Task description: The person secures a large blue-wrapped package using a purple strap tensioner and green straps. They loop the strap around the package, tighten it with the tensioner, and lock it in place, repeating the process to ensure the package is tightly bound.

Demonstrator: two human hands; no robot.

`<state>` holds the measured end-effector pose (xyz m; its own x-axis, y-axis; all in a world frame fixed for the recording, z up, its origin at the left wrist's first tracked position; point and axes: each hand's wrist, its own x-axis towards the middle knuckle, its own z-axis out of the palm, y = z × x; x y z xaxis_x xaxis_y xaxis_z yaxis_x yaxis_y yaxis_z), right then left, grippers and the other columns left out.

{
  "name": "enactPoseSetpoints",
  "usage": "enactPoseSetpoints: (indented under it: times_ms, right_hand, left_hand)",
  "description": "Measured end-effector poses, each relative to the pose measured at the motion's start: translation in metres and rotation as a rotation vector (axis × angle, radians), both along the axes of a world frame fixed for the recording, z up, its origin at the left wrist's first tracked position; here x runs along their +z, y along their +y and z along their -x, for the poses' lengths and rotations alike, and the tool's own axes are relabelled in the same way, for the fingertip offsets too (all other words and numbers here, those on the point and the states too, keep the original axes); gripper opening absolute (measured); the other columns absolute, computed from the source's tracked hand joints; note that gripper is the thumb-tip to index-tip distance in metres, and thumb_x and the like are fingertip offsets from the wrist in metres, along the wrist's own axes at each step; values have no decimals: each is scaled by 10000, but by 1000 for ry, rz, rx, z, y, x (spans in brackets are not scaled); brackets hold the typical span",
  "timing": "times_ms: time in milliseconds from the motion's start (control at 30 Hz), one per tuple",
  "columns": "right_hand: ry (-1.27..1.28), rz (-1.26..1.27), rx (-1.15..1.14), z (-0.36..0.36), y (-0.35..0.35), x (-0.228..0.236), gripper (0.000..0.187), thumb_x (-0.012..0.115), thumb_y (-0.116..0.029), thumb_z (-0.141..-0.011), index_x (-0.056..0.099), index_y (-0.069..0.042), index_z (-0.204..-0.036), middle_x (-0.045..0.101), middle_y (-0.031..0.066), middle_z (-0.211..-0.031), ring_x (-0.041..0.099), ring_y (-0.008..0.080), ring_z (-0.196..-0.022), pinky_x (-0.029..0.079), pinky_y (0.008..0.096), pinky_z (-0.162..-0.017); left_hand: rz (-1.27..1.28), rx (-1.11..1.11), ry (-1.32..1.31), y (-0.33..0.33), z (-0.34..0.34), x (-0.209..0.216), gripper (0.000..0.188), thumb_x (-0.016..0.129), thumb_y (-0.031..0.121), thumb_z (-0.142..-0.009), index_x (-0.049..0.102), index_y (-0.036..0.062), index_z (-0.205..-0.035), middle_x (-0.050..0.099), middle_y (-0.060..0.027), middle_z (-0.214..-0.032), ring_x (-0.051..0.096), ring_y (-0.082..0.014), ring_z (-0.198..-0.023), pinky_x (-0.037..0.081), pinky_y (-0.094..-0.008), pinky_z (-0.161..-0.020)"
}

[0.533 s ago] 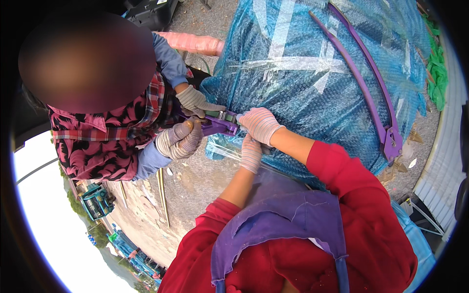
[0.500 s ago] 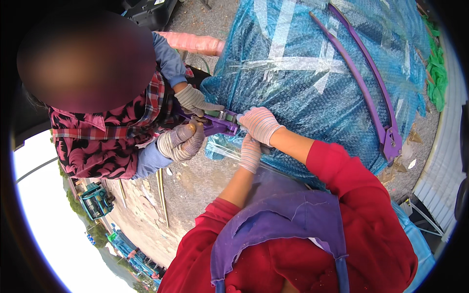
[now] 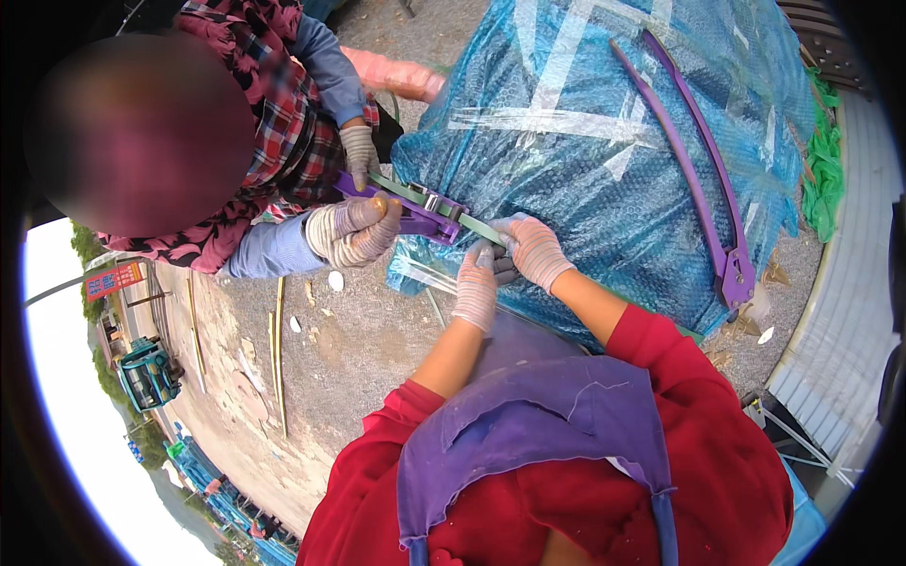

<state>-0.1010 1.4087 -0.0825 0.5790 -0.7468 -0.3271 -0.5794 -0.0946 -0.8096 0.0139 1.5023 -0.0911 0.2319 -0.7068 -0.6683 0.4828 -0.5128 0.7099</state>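
A green strap (image 3: 483, 229) runs through a purple strapping tool (image 3: 425, 224) with a metal buckle-like part on it. The strap's right end is pinched by my right hand (image 3: 536, 250), in a striped glove with grey fingertips. Just below and left of it is my left hand (image 3: 477, 288), its thumb raised apart from its grey-tipped fingers, which reach under the right hand. A co-worker across from me has one gloved hand (image 3: 359, 156) at the strap and tool's far end, the other gloved hand (image 3: 354, 231) curled at the tool's near side.
A large bundle in blue bubble wrap (image 3: 566, 179), crossed with clear tape, lies beside my hands. A long two-armed purple tool (image 3: 698, 160) rests on top of it. Green netting (image 3: 823, 160) and corrugated metal (image 3: 840, 311) are at right; thin poles (image 3: 280, 368) lie on the ground at left.
My hands have come apart a little, and more of the green strap shows between the tool and my right hand. The co-worker's upper hand has drawn back toward the tool's far end.
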Motion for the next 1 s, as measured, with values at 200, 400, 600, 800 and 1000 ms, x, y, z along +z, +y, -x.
enactPoseSetpoints:
  times_ms: [200, 400, 600, 800, 1000]
  right_hand:
    - [184, 374, -13, -7, 17, 9, 242, 611, -167, -810, 679, -152, -1041, 619, 134, -1013, 597, 348, -976, 498, 447, -824]
    - [111, 479, -71, -3, 20, 10, 224, 583, -136, -831, 671, -155, -1036, 614, 118, -998, 591, 344, -964, 495, 445, -821]
    - [-4, 448, -161, 32, 42, 5, 334, 607, -52, -833, 659, -145, -1149, 627, 103, -1142, 576, 358, -1000, 469, 452, -881]
    - [51, 469, -190, 85, 59, -2, 327, 581, -88, -851, 636, -145, -1169, 630, 142, -1108, 561, 385, -1006, 452, 470, -886]
    - [72, 449, -254, 87, 61, -15, 327, 613, -52, -820, 658, -153, -1128, 629, 123, -1012, 566, 365, -939, 460, 468, -829]
  left_hand:
    - [17, 84, -74, -12, -3, -9, 307, 487, 234, -1016, 522, 19, -1234, 651, -103, -1010, 673, -213, -833, 571, -338, -685]
    - [-47, 158, 74, -30, -6, -23, 260, 548, 284, -986, 586, 84, -1148, 667, -59, -916, 642, -170, -710, 522, -309, -581]
    - [-70, 180, 113, -37, -6, -27, 212, 544, 260, -996, 616, 91, -1101, 644, -39, -825, 597, -125, -604, 494, -256, -505]
    - [-73, 198, 130, -35, -5, -31, 255, 538, 307, -994, 593, 89, -1115, 566, -18, -814, 561, -134, -645, 483, -263, -546]
    - [-84, 110, 8, -39, 1, -12, 302, 636, 262, -936, 564, 94, -1176, 597, -32, -950, 583, -138, -766, 511, -272, -618]
